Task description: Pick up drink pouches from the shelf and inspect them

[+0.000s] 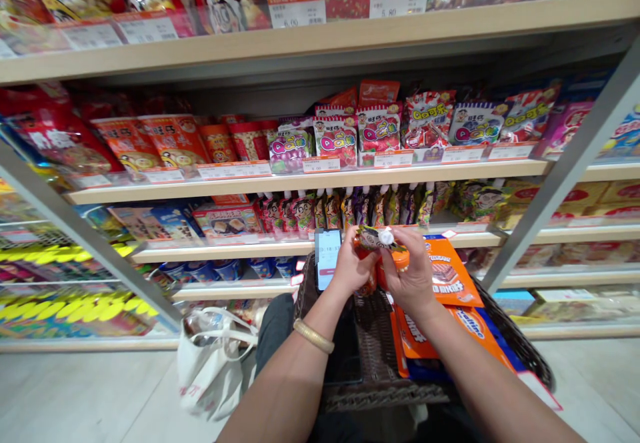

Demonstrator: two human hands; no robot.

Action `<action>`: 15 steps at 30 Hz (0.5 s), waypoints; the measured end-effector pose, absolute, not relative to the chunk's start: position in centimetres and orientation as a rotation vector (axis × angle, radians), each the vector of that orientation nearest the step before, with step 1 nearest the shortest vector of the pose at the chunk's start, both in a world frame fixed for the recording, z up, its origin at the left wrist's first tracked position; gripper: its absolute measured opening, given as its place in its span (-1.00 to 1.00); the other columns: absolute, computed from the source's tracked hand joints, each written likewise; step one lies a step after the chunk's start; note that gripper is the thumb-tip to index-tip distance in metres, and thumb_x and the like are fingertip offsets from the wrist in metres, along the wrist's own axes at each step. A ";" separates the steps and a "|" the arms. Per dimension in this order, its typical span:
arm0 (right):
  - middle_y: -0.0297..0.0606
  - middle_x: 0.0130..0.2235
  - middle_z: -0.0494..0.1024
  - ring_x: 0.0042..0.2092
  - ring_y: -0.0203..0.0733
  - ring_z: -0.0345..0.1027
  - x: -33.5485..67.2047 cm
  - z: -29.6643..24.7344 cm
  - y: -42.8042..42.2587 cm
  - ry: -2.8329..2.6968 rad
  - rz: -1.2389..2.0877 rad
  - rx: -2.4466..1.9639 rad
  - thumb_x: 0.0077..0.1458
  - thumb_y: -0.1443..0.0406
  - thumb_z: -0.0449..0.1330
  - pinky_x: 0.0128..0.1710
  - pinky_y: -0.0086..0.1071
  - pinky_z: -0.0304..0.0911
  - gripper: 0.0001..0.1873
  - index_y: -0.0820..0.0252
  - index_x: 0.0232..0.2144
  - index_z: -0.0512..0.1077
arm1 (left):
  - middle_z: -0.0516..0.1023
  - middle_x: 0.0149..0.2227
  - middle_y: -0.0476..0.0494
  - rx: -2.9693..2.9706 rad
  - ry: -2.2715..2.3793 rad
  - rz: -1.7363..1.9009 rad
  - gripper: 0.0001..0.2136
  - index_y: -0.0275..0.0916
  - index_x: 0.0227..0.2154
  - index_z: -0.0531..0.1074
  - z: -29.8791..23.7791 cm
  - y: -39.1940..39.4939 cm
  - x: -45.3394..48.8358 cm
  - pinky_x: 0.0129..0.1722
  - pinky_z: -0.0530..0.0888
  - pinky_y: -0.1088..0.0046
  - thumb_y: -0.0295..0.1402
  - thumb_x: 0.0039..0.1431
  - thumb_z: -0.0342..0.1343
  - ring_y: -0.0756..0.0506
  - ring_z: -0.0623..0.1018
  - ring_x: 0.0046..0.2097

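Both my hands are closed on a small spouted pouch point(371, 237) with a printed face and a white cap point(386, 236). My left hand point(350, 266) grips its left side, and my right hand point(413, 273) has its fingers by the cap. Beneath them is a dark wicker basket point(375, 333). Orange snack packs point(447, 273) lie in its right side, partly behind my right forearm. A phone with a lit screen point(329, 263) stands left of my left hand. Something orange shows between and below my hands, mostly hidden.
Just beyond my hands, a shelf holds a row of similar capped pouches point(350, 209). Above it are gummy candy bags point(335, 139) and red-orange snack packs point(170, 139). A white cloth bag point(215, 363) sits on the floor at left. Slanting grey posts point(565, 143) flank the shelves.
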State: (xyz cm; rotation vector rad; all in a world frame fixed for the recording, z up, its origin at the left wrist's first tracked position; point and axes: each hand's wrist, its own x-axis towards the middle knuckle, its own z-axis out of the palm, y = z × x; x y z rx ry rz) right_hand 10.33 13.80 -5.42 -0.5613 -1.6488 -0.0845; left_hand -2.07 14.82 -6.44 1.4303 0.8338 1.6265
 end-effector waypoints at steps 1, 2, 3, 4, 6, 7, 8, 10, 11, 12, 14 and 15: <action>-0.20 -0.10 0.39 -0.05 -0.08 0.33 10.2 -5.5 13.8 -1.631 -0.044 -0.606 0.10 0.45 0.12 -0.05 -0.08 0.30 -0.46 -0.06 0.10 0.17 | 0.45 -0.25 -0.07 1.436 0.852 1.635 -0.58 -0.22 -0.23 0.26 -6.3 14.7 -2.1 -0.13 0.42 0.41 -0.28 -0.13 0.33 -0.07 0.48 -0.21; -0.18 -0.10 0.40 -0.06 -0.08 0.34 10.2 -5.5 13.8 -1.603 0.013 -0.656 0.11 0.42 0.12 -0.04 -0.08 0.29 -0.49 -0.02 0.09 0.18 | 0.45 -0.24 -0.08 1.435 0.883 1.655 -0.59 -0.22 -0.23 0.27 -6.3 14.7 -2.1 -0.11 0.42 0.40 -0.28 -0.11 0.32 -0.07 0.48 -0.19; -0.17 -0.10 0.41 -0.07 -0.08 0.35 10.1 -5.6 13.9 -1.562 0.087 -0.706 0.11 0.40 0.13 -0.04 -0.09 0.29 -0.51 0.02 0.09 0.18 | 0.46 -0.23 -0.09 1.430 0.920 1.680 -0.62 -0.23 -0.23 0.28 -6.2 14.6 -2.0 -0.09 0.41 0.39 -0.28 -0.09 0.30 -0.07 0.48 -0.18; -0.16 -0.11 0.43 -0.08 -0.09 0.36 10.0 -5.6 14.0 -1.512 0.172 -0.753 0.10 0.38 0.14 -0.06 -0.12 0.31 -0.51 0.06 0.09 0.17 | 0.45 -0.22 -0.09 1.420 0.953 1.707 -0.65 -0.23 -0.23 0.29 -6.2 14.6 -2.0 -0.09 0.41 0.39 -0.29 -0.05 0.28 -0.07 0.48 -0.17; -0.15 -0.13 0.46 -0.11 -0.10 0.39 10.0 -5.6 14.3 -1.432 0.331 -0.830 0.09 0.33 0.16 -0.12 -0.17 0.34 -0.53 0.11 0.07 0.19 | 0.46 -0.22 -0.09 1.401 0.991 1.757 -0.71 -0.23 -0.23 0.30 -6.1 14.4 -1.8 -0.09 0.42 0.39 -0.30 0.01 0.22 -0.07 0.49 -0.16; -0.16 -0.14 0.48 -0.12 -0.10 0.39 10.1 -5.5 14.5 -1.428 0.383 -0.857 0.09 0.32 0.17 -0.14 -0.18 0.34 -0.57 0.12 0.03 0.25 | 0.46 -0.23 -0.09 1.405 0.998 1.781 -0.73 -0.22 -0.22 0.30 -6.0 14.4 -1.7 -0.10 0.43 0.39 -0.30 0.03 0.20 -0.07 0.49 -0.17; -0.16 -0.14 0.49 -0.12 -0.10 0.39 10.2 -5.3 14.6 -1.446 0.410 -0.874 0.09 0.31 0.17 -0.14 -0.18 0.34 -0.64 0.12 -0.03 0.31 | 0.46 -0.24 -0.09 1.419 1.008 1.807 -0.74 -0.22 -0.22 0.31 -5.8 14.3 -1.6 -0.11 0.44 0.40 -0.29 0.05 0.19 -0.07 0.49 -0.18; -0.18 -0.15 0.51 -0.11 -0.10 0.39 10.3 -4.6 14.5 -1.507 0.405 -0.870 0.10 0.32 0.14 -0.13 -0.19 0.33 -0.77 0.11 -0.14 0.42 | 0.46 -0.24 -0.09 1.455 1.040 1.879 -0.76 -0.21 -0.22 0.32 -5.2 14.0 -1.4 -0.11 0.44 0.40 -0.28 0.07 0.17 -0.07 0.49 -0.17; -0.18 -0.16 0.51 -0.12 -0.11 0.39 10.3 -4.1 14.3 -1.524 0.392 -0.849 0.11 0.34 0.13 -0.13 -0.20 0.33 -0.78 0.11 -0.17 0.45 | 0.46 -0.22 -0.10 1.464 1.049 1.918 -0.77 -0.21 -0.23 0.32 -4.7 13.7 -1.3 -0.09 0.44 0.39 -0.27 0.08 0.16 -0.07 0.49 -0.16; -0.18 -0.17 0.50 -0.12 -0.12 0.39 10.3 -3.4 14.0 -1.523 0.380 -0.821 0.12 0.35 0.12 -0.14 -0.22 0.34 -0.77 0.10 -0.17 0.47 | 0.47 -0.20 -0.11 1.462 1.043 1.953 -0.77 -0.20 -0.23 0.32 -4.2 13.5 -1.1 -0.07 0.44 0.38 -0.26 0.08 0.16 -0.08 0.50 -0.14; -0.19 -0.19 0.48 -0.16 -0.15 0.39 10.3 -1.9 13.1 -1.485 0.365 -0.765 0.12 0.38 0.11 -0.19 -0.28 0.36 -0.73 0.08 -0.14 0.49 | 0.47 -0.13 -0.13 1.454 1.012 2.010 -0.76 -0.19 -0.21 0.33 -3.0 13.0 -0.7 -0.01 0.43 0.35 -0.25 0.09 0.16 -0.10 0.50 -0.07; -0.20 -0.20 0.47 -0.16 -0.16 0.39 10.4 -1.1 12.6 -1.469 0.356 -0.745 0.12 0.40 0.10 -0.18 -0.29 0.36 -0.70 0.07 -0.13 0.49 | 0.47 -0.10 -0.14 1.467 1.002 2.030 -0.76 -0.18 -0.20 0.33 -2.4 12.7 -0.4 0.02 0.41 0.33 -0.25 0.09 0.16 -0.11 0.49 -0.03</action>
